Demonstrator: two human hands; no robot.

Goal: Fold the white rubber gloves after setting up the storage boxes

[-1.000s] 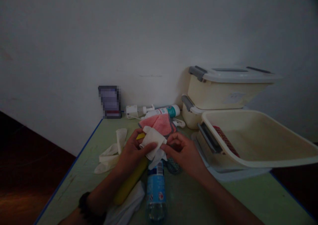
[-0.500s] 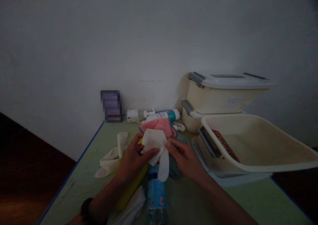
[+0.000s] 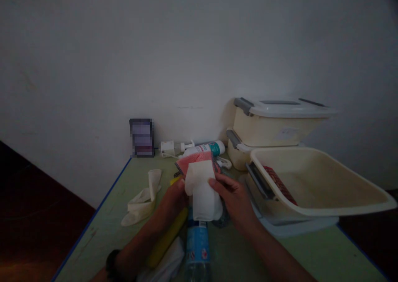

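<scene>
In the middle of the head view, a white folded piece of fabric [image 3: 203, 190] is held between my two hands. My left hand [image 3: 175, 199] pinches its left edge, the fingers partly hidden behind it. My right hand [image 3: 231, 195] grips the right side, thumb on the front face. Directly below it lies a plastic bottle with a blue label [image 3: 198, 242]. Behind the fabric is a pink cloth [image 3: 199, 157] with a dark edge. Something long and yellow [image 3: 168, 238] lies partly under my left forearm, beside another white piece [image 3: 169, 261].
A strip of white fabric [image 3: 141, 203] lies on the green table [image 3: 102, 232] at left. White bottles [image 3: 203, 149] lie near the wall. Lidded bins [image 3: 276, 128] are stacked at back right, with an open cream bin [image 3: 329, 182] in front. A pixelated dark panel [image 3: 142, 137] stands at back left.
The white fabric has been turned and rearranged: its hanging rounded flap is gone from below, and a broad flat face now hangs lower. My right thumb has shifted onto that face.
</scene>
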